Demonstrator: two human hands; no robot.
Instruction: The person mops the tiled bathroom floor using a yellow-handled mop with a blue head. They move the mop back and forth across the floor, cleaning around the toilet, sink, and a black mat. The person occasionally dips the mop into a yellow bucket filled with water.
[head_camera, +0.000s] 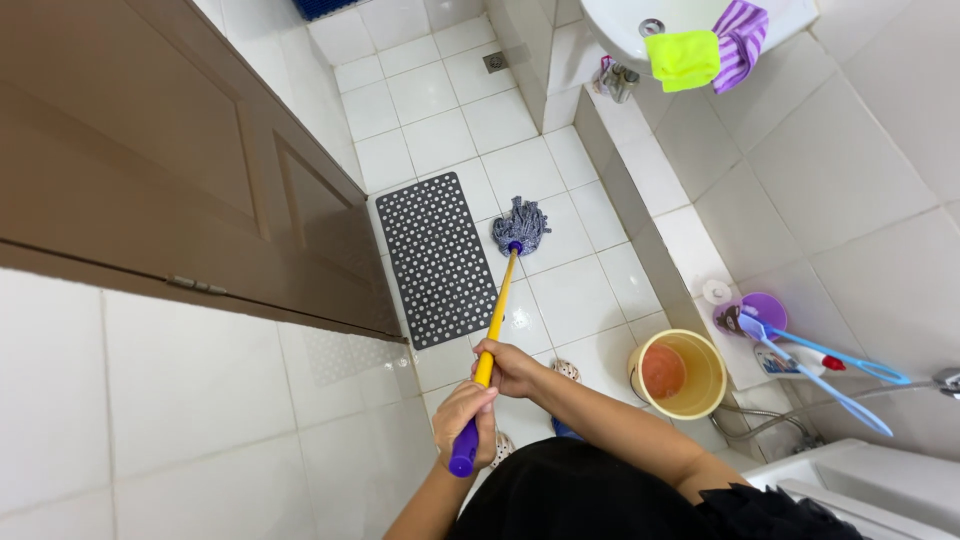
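I hold a mop with both hands. My left hand (463, 420) grips the purple end of the handle, close to my body. My right hand (508, 366) is closed around the yellow shaft (498, 305) just above it. The grey and purple string mop head (521, 226) rests on the white floor tiles, right beside the right edge of a black perforated mat (435, 260). The shaft slants from my hands away to the mop head.
A brown door (150, 150) stands open on the left. A yellow bucket (700, 385) with an orange scoop sits to the right of my hands. On the tiled ledge lie a purple cup (768, 310) and blue brushes (840, 360). Yellow cloth (684, 58) hangs on the sink.
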